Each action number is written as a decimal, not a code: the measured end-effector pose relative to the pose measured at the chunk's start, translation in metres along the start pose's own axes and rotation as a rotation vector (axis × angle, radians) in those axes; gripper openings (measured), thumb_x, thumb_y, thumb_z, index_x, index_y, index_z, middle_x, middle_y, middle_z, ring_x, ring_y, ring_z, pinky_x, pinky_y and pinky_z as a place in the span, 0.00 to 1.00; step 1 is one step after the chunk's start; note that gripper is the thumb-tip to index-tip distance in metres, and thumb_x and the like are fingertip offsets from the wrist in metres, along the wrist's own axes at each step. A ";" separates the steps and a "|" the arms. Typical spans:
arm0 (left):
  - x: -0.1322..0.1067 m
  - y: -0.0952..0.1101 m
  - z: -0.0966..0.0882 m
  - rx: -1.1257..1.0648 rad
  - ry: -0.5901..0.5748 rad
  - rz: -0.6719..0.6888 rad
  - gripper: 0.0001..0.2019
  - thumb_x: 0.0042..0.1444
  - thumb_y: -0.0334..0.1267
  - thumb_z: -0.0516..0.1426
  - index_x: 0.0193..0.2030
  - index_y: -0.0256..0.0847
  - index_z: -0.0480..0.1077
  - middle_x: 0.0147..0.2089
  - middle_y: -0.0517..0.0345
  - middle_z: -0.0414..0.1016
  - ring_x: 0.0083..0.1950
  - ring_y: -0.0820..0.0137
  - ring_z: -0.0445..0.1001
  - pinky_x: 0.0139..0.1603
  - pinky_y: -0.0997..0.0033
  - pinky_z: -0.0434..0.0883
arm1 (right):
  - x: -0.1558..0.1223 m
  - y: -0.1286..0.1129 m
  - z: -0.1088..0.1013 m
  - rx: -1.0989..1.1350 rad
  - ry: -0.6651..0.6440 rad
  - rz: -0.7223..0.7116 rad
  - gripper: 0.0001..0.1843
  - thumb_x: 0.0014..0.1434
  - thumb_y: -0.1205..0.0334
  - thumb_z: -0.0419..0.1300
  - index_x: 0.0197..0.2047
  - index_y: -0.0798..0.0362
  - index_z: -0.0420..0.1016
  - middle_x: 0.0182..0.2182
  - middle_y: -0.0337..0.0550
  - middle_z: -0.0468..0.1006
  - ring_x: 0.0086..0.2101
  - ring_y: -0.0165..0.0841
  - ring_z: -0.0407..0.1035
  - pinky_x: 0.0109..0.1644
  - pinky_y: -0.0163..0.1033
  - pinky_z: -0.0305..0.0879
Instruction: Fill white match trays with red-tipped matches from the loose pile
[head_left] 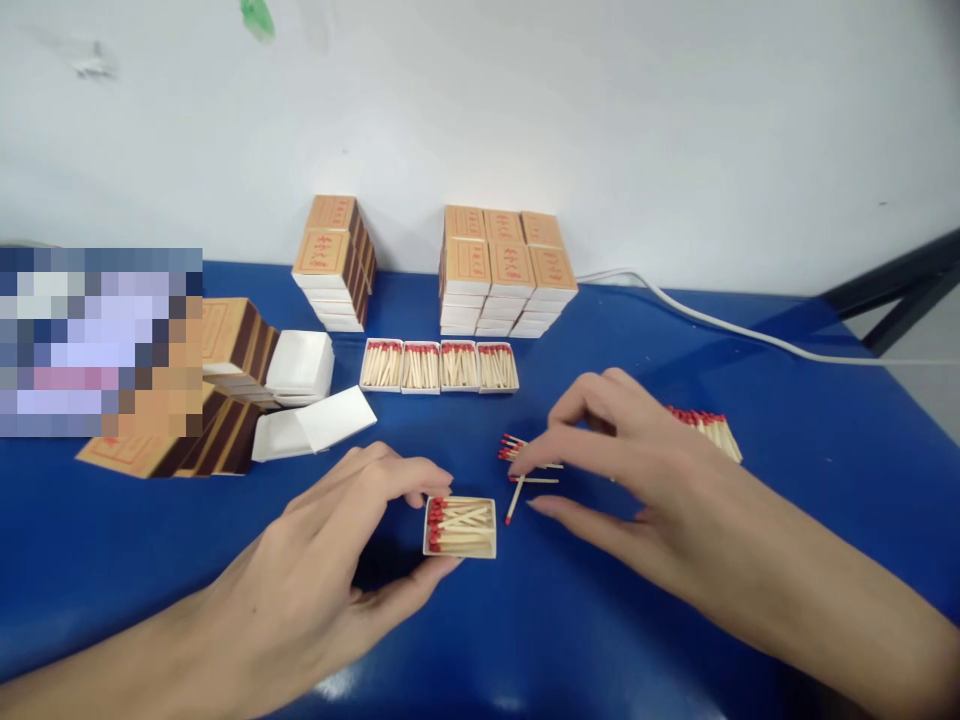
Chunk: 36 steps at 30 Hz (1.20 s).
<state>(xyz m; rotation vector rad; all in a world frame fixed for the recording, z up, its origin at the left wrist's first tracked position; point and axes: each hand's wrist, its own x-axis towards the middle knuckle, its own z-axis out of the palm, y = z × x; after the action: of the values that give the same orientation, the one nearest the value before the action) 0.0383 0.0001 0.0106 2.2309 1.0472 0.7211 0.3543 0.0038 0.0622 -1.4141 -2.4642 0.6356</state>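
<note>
My left hand (330, 540) holds a small white matchbox tray (460, 554) between thumb and fingers. Inside it lie red-headed matches (465, 520), some crossed over the others. To the right of the tray, a few loose matches (534, 481) are scattered on the blue table. My right hand (637, 470) reaches over them with its index fingertip at the matches and its thumb apart, and nothing shows gripped in it. Partly behind that hand lies a larger pile of matches (709, 430).
Filled match trays (439, 368) stand in a row beyond my hands. Stacked matchboxes (502, 270) and a taller stack (330, 260) are near the wall. At left are empty white trays (300, 365) and more matchboxes (225, 430). A white cable (720, 325) crosses the back right.
</note>
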 end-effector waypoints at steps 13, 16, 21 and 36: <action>-0.001 -0.002 0.000 0.006 -0.001 0.001 0.21 0.74 0.38 0.68 0.69 0.54 0.71 0.56 0.62 0.83 0.54 0.70 0.85 0.53 0.70 0.82 | 0.006 -0.002 0.006 -0.041 -0.018 -0.040 0.09 0.84 0.58 0.61 0.46 0.46 0.79 0.47 0.46 0.78 0.50 0.43 0.66 0.49 0.51 0.66; -0.001 -0.002 0.000 0.006 -0.002 0.003 0.22 0.74 0.39 0.68 0.70 0.54 0.70 0.57 0.62 0.83 0.54 0.71 0.85 0.53 0.70 0.82 | 0.004 0.002 0.004 -0.041 0.013 0.024 0.05 0.80 0.55 0.67 0.53 0.45 0.78 0.49 0.45 0.78 0.51 0.44 0.68 0.52 0.50 0.69; 0.000 -0.003 0.000 0.006 -0.001 0.004 0.21 0.74 0.39 0.67 0.69 0.54 0.70 0.56 0.61 0.83 0.53 0.70 0.85 0.53 0.69 0.82 | -0.002 0.006 0.003 -0.082 0.056 0.095 0.19 0.75 0.50 0.73 0.63 0.43 0.77 0.53 0.43 0.78 0.54 0.44 0.68 0.53 0.49 0.70; 0.002 -0.002 0.003 0.038 0.055 -0.016 0.21 0.74 0.40 0.67 0.69 0.54 0.69 0.56 0.58 0.84 0.55 0.65 0.87 0.52 0.64 0.85 | 0.011 -0.004 0.022 -0.303 0.126 -0.005 0.14 0.84 0.62 0.58 0.42 0.50 0.78 0.40 0.48 0.79 0.42 0.44 0.69 0.48 0.51 0.66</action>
<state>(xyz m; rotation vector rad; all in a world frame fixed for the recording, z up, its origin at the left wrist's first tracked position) 0.0406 0.0023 0.0075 2.2435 1.1131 0.7662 0.3372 0.0058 0.0442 -1.4975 -2.5398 0.1683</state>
